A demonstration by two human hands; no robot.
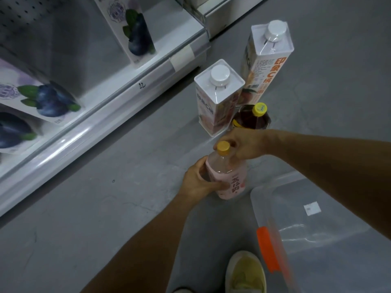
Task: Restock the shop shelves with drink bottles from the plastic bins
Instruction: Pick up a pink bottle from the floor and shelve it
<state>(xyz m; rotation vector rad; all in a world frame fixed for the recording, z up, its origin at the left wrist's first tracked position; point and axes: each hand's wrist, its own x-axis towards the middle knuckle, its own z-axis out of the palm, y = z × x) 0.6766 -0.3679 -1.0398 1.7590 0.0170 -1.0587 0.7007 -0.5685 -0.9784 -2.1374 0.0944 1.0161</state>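
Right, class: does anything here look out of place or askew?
A carton, a second carton and a dark bottle stand on the floor, not on the shelf or in the bin. Nothing looks spilled or damaged.

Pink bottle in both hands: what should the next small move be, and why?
Probably carry the pink bottle left toward the low shelf. The left hand grips its body, the right hand holds its neck, it is already outside the clear bin, and the shelf shows bare room between the plum cartons.
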